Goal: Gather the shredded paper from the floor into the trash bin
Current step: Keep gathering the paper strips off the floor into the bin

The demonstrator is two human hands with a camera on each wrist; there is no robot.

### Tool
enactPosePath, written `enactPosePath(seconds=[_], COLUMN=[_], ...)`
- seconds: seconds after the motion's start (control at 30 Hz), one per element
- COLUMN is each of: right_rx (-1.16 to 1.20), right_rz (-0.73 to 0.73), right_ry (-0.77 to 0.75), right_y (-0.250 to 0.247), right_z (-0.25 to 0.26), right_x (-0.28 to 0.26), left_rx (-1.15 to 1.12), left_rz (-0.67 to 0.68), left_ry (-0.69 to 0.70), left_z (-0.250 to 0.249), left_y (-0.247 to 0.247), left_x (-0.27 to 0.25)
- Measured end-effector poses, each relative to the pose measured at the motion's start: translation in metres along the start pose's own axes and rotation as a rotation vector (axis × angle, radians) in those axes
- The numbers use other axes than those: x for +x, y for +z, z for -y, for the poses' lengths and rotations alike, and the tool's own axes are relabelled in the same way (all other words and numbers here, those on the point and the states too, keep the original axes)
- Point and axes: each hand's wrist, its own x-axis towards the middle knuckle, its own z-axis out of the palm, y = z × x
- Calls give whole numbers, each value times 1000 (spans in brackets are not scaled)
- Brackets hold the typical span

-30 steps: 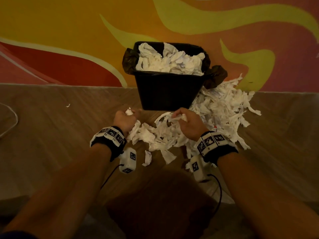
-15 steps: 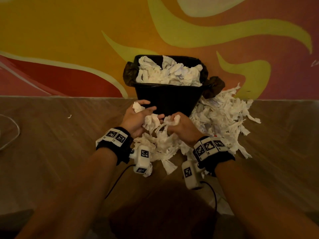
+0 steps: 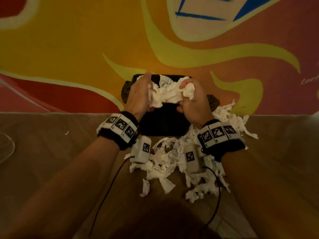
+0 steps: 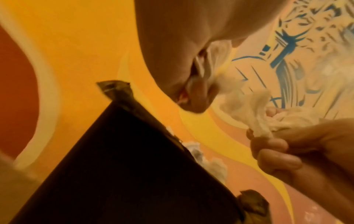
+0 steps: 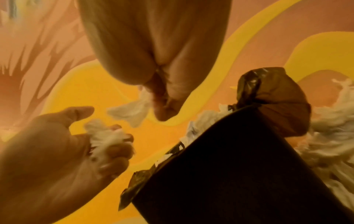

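Both the left hand and right hand, each clutching a wad of shredded paper, hover directly above the trash bin, so release means dropping straight down.

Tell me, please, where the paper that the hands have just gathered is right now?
In the head view the bundle of paper hangs between the left hand and right hand, over the bin, against the wall.

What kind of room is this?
Probably an indoor room, maybe a playroom or studio, though I can't be sure: a bright painted wall, a wooden floor, and a trash bin stuffed with shredded paper.
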Motion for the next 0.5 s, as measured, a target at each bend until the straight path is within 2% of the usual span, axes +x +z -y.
enactPosePath(seconds=[0.07,0.13,0.2,0.27,0.33,0.43,0.5], right_rx=[-156,-258,-397,-716,-871,-945,-992], right_rz=[-45,-46,56,234,317,420,436], right_ry=[-49,37,172,227,283,315,253], right_y=[-5,-8,-10,-12,-13,-11,-10], right_z=[4,6,5,1,0,0,2], right_x=[15,28,40,48,54,55,54], left_rx=[-21,75,370,679,838,1012,1040], left_rz=[35,75,112,193,312,464,493], left_ry=[-39,-58,-68,-89,-113,29,71], left_z=[-10,-15,-13,-5,-1,-2,-3], left_y=[3,6,8,8,8,8,7], left_x=[17,31,43,53,56,55,53])
